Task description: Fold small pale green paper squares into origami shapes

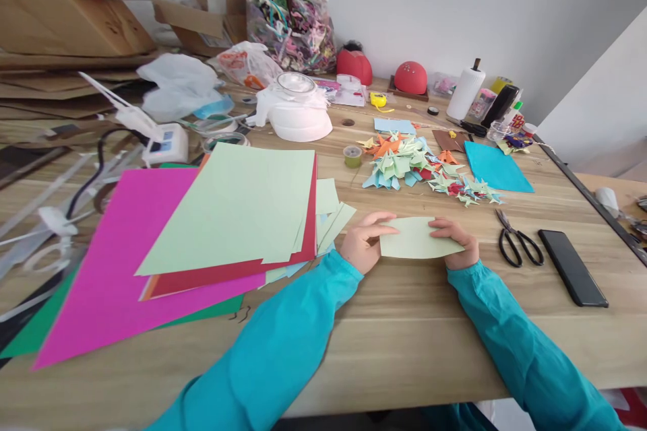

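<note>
A small pale green sheet of paper [412, 240] is held at both ends over the wooden table. My left hand [362, 242] pinches its left edge, thumb and fingers closed on it. On the opposite end, my right hand [459, 241] grips the sheet with fingers lying across its face. The paper bows slightly between them. To the left of my left hand, cut pale green pieces [336, 225] lie beside a stack of large coloured sheets topped by light green paper [242, 202]. Beyond the hands is a pile of folded paper cranes [399, 161] in green, blue, orange and red.
Black-handled scissors [518, 242] and a dark phone [573, 267] lie right of my right hand. A turquoise sheet [498, 166] is behind them. A roll of tape [352, 156] sits near the cranes. Bags, boxes and a white power strip [166, 143] crowd the back left.
</note>
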A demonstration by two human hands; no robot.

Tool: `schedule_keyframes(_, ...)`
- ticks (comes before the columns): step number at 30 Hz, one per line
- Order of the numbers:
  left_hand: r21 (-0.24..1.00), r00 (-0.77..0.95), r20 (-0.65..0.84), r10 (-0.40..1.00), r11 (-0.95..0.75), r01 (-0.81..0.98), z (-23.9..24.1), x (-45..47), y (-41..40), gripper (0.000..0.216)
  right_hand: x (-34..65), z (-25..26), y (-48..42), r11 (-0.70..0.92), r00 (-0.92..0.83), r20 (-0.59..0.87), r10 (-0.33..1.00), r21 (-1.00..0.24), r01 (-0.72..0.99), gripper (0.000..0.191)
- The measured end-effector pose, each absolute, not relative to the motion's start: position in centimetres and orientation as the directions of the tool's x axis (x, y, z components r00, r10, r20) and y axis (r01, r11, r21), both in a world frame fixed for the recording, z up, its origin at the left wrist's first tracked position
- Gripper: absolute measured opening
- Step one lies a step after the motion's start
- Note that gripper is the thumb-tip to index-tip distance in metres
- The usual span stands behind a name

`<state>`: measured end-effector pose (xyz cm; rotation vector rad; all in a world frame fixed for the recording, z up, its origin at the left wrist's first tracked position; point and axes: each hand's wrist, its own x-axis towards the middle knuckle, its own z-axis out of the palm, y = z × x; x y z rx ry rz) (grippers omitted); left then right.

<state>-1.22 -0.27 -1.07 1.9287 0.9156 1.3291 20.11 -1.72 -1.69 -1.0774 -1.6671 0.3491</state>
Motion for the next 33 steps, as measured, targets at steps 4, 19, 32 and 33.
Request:
schedule_keyframes(4, 0.822, 0.328, 0.504, 0.799, -0.560, 0.103, -0.9, -1.1, -0.4, 0.010, 20.0, -1.3, -2.0, 0.535, -0.092, 0.579, 0.810, -0.667, 0.519, 0.013)
schedule_keyframes(19, 0.874, 0.311, 0.405, 0.860, -0.464, 0.143, -0.1, -1.4, -0.3, 0.012, 19.7, -1.5, -2.3, 0.541, -0.054, 0.558, 0.828, -0.770, 0.339, 0.019)
schedule_keyframes(32, 0.948, 0.221, 0.293, 0.930, -0.313, 0.057, 0.7, -1.7, 0.0, 0.024, 19.2, -1.5, -2.2, 0.445, 0.021, 0.480, 0.877, -0.828, 0.342, 0.017)
schedule_keyframes(33, 0.950, 0.227, 0.289, 0.930, -0.308, 0.056, 0.7, -1.7, 0.0, 0.021, 19.2, -1.4, -2.2, 0.441, 0.015, 0.472, 0.881, -0.834, 0.332, 0.019)
